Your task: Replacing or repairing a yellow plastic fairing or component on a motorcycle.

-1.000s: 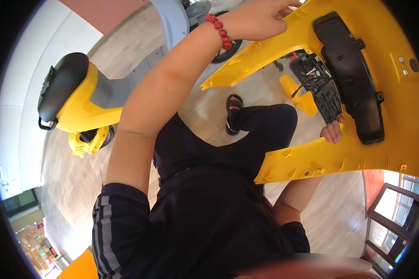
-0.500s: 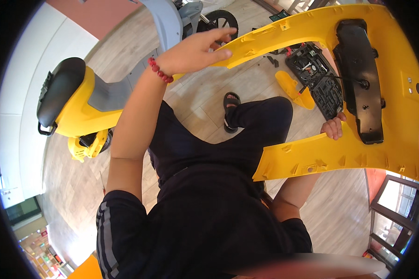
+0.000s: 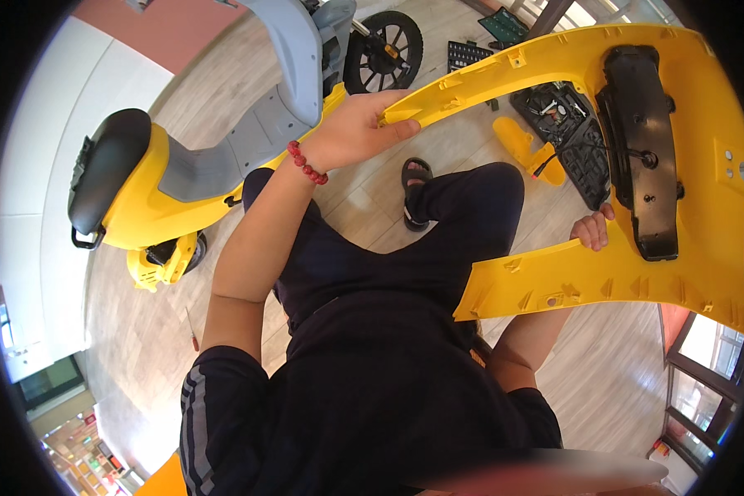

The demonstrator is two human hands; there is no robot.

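I hold a large yellow U-shaped plastic body panel [image 3: 703, 132], its inner ribbed side facing up. My left hand [image 3: 360, 131], with a red bead bracelet, is closed on the tip of its far arm. My right hand [image 3: 591, 230] curls its fingertips over the inner edge of the near arm; the palm is hidden beneath the panel. A long black plastic housing [image 3: 653, 198] with a cable is fixed to the panel's wide part, just beyond my right hand.
A yellow scooter [image 3: 140, 215] with grey floorboard stands left, its front wheel [image 3: 384, 58] at the top. An open black toolbox [image 3: 583, 157], a small yellow part [image 3: 512, 136] and a socket set [image 3: 467, 56] lie beyond the panel. A screwdriver [image 3: 193, 337] lies on the left floor.
My left hand has come down and toward me from high along the panel to its arm tip, where it has closed. My right hand keeps about the same place.
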